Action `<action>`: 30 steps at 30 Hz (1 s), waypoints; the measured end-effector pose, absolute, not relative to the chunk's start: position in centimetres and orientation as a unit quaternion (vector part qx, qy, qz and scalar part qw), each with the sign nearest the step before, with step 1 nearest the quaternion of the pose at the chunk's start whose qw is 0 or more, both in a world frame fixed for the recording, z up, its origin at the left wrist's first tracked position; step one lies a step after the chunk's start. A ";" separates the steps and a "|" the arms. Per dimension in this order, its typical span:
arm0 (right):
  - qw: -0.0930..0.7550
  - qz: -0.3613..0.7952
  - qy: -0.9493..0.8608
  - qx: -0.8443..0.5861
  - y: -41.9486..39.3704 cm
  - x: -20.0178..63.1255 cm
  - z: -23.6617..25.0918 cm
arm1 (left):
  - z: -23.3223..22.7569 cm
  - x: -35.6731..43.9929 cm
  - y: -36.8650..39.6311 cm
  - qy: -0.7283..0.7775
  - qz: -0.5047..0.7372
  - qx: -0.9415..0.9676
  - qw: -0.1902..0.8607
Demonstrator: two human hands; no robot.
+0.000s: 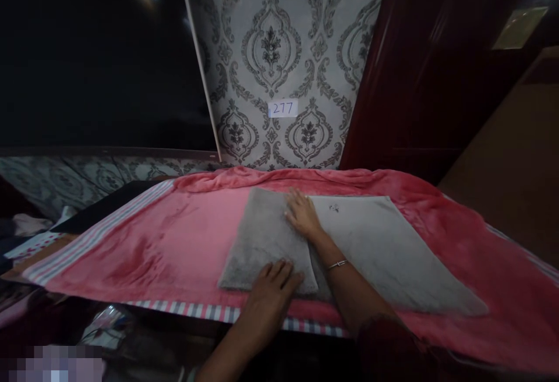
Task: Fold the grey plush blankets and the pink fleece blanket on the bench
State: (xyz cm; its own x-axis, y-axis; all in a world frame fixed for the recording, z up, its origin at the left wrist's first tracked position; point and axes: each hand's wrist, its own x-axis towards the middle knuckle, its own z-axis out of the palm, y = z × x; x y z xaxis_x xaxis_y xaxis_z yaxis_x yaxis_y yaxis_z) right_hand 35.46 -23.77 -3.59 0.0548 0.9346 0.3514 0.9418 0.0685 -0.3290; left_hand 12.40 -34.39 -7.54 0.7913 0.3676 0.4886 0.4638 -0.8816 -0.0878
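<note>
A grey plush cloth (pixel 371 254) lies on a pink blanket (pixel 192 236), its left part folded over onto itself. On the near edge of that folded part rests my left hand (pixel 274 286), palm down with the fingers stretched out. My right hand (pixel 302 213) lies flat near the far end of the fold's edge, fingers spread, and a thin bracelet circles the wrist. Neither hand grips the cloth. A small dark mark shows on the cloth to the right of my right hand.
A large dark screen (pixel 105 62) stands behind at left. Patterned wallpaper (pixel 271 32) carries a paper label (pixel 283 108) reading 277. At right are a dark red panel (pixel 414 62) and a brown board (pixel 515 184). Clutter, including a clear plastic bag (pixel 107 324), sits below at left.
</note>
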 end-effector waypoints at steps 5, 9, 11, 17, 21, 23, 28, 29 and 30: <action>0.124 0.073 -0.673 -0.726 -23.7 34.3 -3.9 | -10.8 13.4 -35.6 -0.235 -0.298 -0.916 0.130; 0.099 0.087 -0.675 -0.726 -23.7 34.6 -3.0 | -7.5 12.2 -36.0 -0.210 -0.278 -0.937 0.040; 0.088 0.093 -0.688 -0.714 -23.9 34.7 -2.2 | -4.9 11.1 -35.3 -0.193 -0.276 -0.942 -0.019; 0.076 0.067 -0.811 -0.576 -22.3 32.5 -0.5 | -2.8 9.5 -32.8 -0.318 -0.255 -0.912 0.032; 0.064 0.087 -0.861 -0.497 -20.4 30.4 -1.3 | -5.2 10.3 -33.1 -0.338 -0.172 -0.924 0.041; 0.056 0.099 -0.866 -0.486 -19.9 30.0 -2.0 | -6.2 10.5 -33.3 -0.344 -0.157 -0.924 0.052; 0.072 0.111 -0.870 -0.475 -19.4 30.5 -3.1 | -7.2 10.1 -33.1 -0.325 -0.155 -0.931 0.063; 0.075 0.112 -0.871 -0.472 -19.2 30.7 -3.2 | -7.3 10.0 -33.0 -0.321 -0.157 -0.932 0.064; 0.076 0.112 -0.872 -0.471 -18.9 31.0 -3.3 | -7.5 10.0 -33.0 -0.320 -0.160 -0.932 0.064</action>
State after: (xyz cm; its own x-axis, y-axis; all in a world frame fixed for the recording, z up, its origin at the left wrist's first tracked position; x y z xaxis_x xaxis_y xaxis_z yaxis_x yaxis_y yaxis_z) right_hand 30.99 -18.89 -3.29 -0.5453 0.8378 0.0277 0.8037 0.5319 -0.2665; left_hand 9.99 -32.98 -7.45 0.7448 0.5751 0.3384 0.6161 -0.7875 -0.0177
